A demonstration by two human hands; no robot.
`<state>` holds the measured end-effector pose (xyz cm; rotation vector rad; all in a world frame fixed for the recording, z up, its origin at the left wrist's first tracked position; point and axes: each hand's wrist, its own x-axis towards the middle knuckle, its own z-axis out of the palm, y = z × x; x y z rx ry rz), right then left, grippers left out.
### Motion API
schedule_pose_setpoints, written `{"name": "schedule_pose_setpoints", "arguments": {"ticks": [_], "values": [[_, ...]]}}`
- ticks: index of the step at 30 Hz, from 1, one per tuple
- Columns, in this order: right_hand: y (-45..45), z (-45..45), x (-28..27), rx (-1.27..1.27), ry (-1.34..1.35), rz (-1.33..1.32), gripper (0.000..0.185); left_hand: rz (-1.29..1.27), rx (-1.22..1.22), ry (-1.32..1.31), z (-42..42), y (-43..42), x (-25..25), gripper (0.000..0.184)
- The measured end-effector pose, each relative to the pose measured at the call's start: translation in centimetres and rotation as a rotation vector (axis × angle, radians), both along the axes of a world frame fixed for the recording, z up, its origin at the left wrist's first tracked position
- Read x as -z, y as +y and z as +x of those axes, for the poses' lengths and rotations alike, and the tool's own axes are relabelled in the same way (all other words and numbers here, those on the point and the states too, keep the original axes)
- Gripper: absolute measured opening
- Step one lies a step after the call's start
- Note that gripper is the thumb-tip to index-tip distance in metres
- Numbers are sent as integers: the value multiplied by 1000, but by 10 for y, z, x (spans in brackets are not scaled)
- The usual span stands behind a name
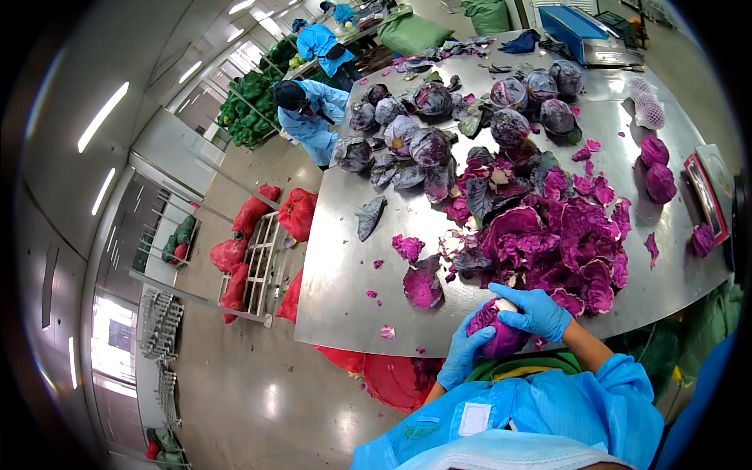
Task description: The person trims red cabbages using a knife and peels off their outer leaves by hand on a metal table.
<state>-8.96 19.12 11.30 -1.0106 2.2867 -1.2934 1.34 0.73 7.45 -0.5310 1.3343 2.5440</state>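
At the near edge of the steel table (345, 290), a trimmed purple cabbage (501, 335) is held between my two blue-gloved hands. My left hand (465, 349) wraps round its left side. On the right, my right hand (539, 313) grips the cabbage near its pale stem end, with the thumb and fingers round it. Just beyond my hands lies a large heap of loose purple leaves (548, 243). A single curled leaf (423, 283) rests to the left of the heap. Untrimmed dark cabbages (430, 146) are grouped farther back.
Trimmed cabbages (660, 183) sit at the right beside a red-framed scale (705, 196). A blue tray (576, 33) stands at the far end. Red sacks (298, 214) and a pallet frame (263, 266) are on the floor at left. A co-worker (309, 117) stands beyond the table's left edge.
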Motion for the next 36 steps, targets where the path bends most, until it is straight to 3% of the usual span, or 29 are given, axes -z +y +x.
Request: {"name": "schedule_pose_setpoints", "arguments": {"ticks": [2, 4, 5, 7, 10, 11, 14, 15, 17, 19, 20, 24, 27, 29, 30, 31, 32, 33, 36], "values": [[-10, -9, 33, 23, 202, -182, 49, -64, 4, 3, 0, -5, -3, 69], [-7, -11, 42, 176, -479, -413, 38, -24, 57, 122, 2, -15, -2, 71], [0, -17, 37, 177, -678, -398, 38, -4, 85, 181, 2, -19, -2, 72], [-6, -14, 30, 209, -631, -430, 41, -7, 63, 160, -1, -20, -7, 77], [-12, -13, 35, 318, -331, -398, 43, -141, 7, 151, -5, -25, -7, 85], [-9, -10, 23, 292, -464, -276, 50, -203, -21, 150, -6, -25, -5, 87], [-19, 5, 29, 232, -476, -112, 69, -435, -118, 231, -7, -31, 20, 98], [-24, 8, 25, 192, -713, -204, 72, -516, -153, 261, -7, -30, 23, 99], [-41, 18, 54, 233, -580, -343, 76, -677, -121, 375, -8, -30, 24, 110], [-45, 18, 60, 273, -657, -354, 81, -970, -67, 500, -11, -36, 21, 116], [-45, 16, 55, 265, -692, -374, 81, -972, -29, 507, -17, -39, 15, 124], [-50, 9, 63, 277, -644, -309, 85, -1118, 84, 513, -31, -52, 47, 127], [-58, 8, 55, 258, -638, -279, 88, -1453, 88, 702, -41, -69, 50, 126], [-63, 5, 68, 210, -570, -317, 87, -935, 230, 467, -49, -63, 23, 124], [-64, 5, 77, 216, -410, -279, 87, -1049, 174, 481, -52, -64, 22, 123], [-60, 4, 59, 165, -481, -277, 87, -1174, 127, 487, -44, -65, 26, 122], [-55, 6, 47, 149, -321, -103, 88, -1228, 153, 458, -36, -63, 26, 123], [-53, 7, 59, 114, -251, -108, 87, -1294, 165, 445, -33, -60, 28, 124], [-45, 4, 56, 139, -232, -132, 71, -1188, 90, 495, -30, -64, 56, 125]]}}
